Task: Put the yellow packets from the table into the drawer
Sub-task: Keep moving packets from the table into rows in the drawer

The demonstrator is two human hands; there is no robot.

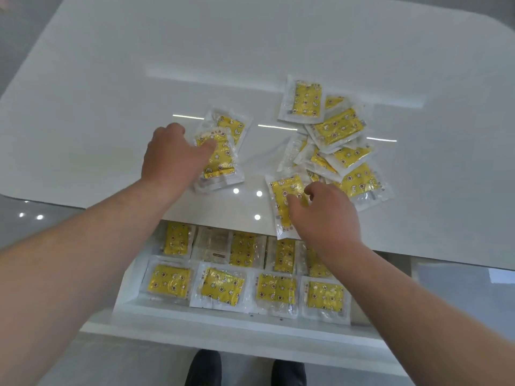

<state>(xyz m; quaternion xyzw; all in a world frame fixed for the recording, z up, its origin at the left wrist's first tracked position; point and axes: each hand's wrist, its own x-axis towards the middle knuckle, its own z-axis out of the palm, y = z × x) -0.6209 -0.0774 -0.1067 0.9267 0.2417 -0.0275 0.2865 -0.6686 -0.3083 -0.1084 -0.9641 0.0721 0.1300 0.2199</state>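
Yellow packets in clear wrappers lie on the white table (250, 51). My left hand (170, 157) grips a small stack of packets (220, 160) at the table's middle, thumb on top. My right hand (326, 215) pinches a single packet (281, 201) that overhangs the table's front edge. A loose pile of several packets (334, 135) lies at the right, just beyond my right hand. Below the edge, the open drawer (223, 321) holds two rows of several packets (220, 285) lying flat.
The drawer's white front panel (223, 335) juts toward me, with my dark shoes (245, 369) below it on the floor. The glossy tabletop reflects ceiling lights. A grey floor shows at both sides of the table.
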